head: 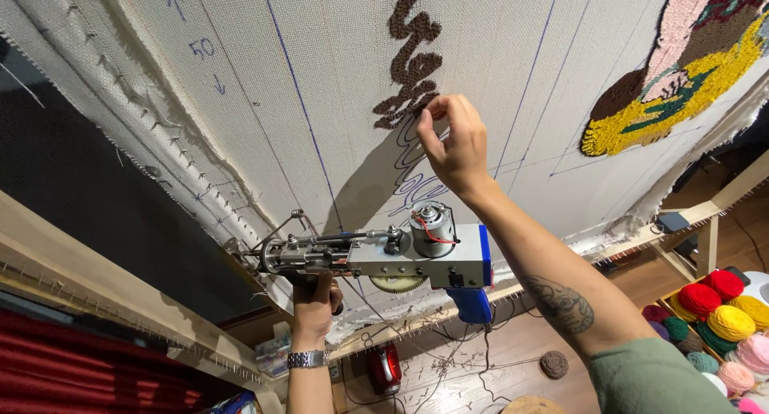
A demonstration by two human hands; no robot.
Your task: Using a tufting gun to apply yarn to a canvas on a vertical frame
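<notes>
1. Left hand (314, 295), near the cloth's lower edge: fingers wrapped around the front grip of the tufting gun (376, 254), held from below.
2. Tufting gun lies sideways, needle end left, blue handle right, just before the stretched cloth (240, 85).
3. Right hand (453, 145), mid-cloth: fingertips pinched at the lower end of the brown tufted yarn (412, 53).
4. Yarn balls (717, 310) at the far right.

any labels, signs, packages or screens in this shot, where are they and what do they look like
No screens or signs.
Handwritten mark: upper left of the stretched cloth, blue pen, a short figure between two small arrows.
Small package: low on the wooden frame, beside the left hand's wrist, boxy, pale with bluish print, too blurred to tell more.
</notes>
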